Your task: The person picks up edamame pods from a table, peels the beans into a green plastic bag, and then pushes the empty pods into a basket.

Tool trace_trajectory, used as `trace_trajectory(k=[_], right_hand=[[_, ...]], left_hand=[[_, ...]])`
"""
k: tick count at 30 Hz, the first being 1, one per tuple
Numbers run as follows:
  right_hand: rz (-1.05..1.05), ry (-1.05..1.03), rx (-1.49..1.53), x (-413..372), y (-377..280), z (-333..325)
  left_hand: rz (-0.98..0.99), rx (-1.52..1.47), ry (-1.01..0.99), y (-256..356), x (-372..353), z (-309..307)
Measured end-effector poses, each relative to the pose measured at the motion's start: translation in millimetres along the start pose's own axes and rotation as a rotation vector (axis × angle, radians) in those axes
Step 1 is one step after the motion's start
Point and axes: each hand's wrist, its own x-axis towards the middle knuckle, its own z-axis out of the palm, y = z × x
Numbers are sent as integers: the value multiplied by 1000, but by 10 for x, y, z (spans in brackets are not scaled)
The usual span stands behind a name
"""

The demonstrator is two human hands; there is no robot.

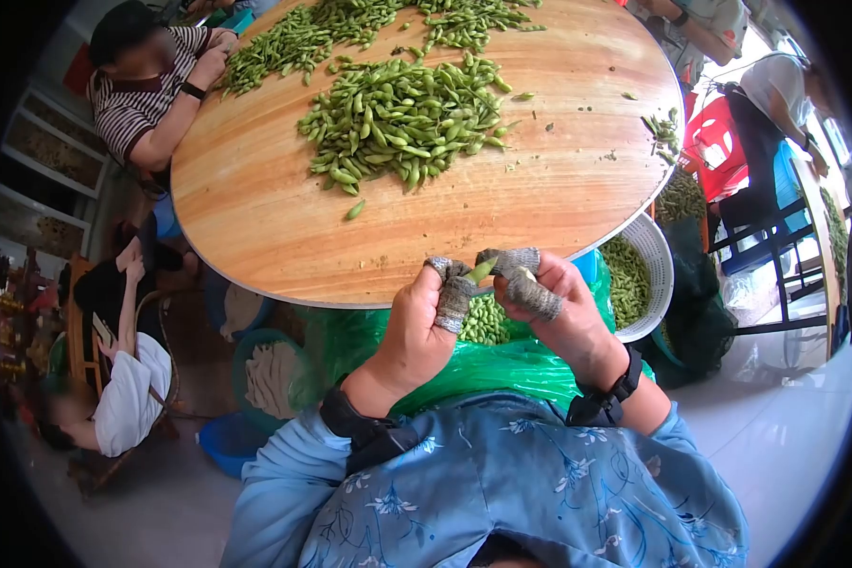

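Observation:
Both my hands meet in front of my chest, just off the near edge of the round wooden table [284, 227]. Grey knitted covers wrap the fingertips of each. A green bean pod [481, 272] is pinched between my left hand [424, 312] and my right hand [551, 298]. Below them, shelled green beans [486, 320] lie in a container lined with a green plastic bag [473, 371]. Beyond my hands, a large heap of pods [402, 121] rests on the table, with one loose pod [355, 209] near it.
Another pod pile [293, 43] spreads at the table's far side. A person in a striped shirt [147, 95] leans on its left edge. A white basket of pods [655, 275] stands right, a teal basin [256, 374] left. A person in white [137, 393] sits lower left.

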Motion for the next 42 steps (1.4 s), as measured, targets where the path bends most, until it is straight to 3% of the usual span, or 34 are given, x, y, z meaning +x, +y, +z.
trace_trajectory(k=[6, 9, 13, 17, 22, 42], right_hand=[[19, -27, -67, 45, 103, 129], [81, -175, -481, 70, 43, -6], [109, -43, -303, 94, -309, -8], [130, -85, -242, 53, -203, 33], [90, -60, -96, 17, -36, 104], [60, 30, -12, -19, 7, 119]], left_hand=[[50, 63, 33, 0, -13, 24], [72, 99, 64, -24, -43, -1], [154, 299, 122, 11, -51, -40], [209, 367, 114, -53, -56, -25], [429, 617, 130, -108, -47, -81], [565, 743, 69, -165, -33, -112]])
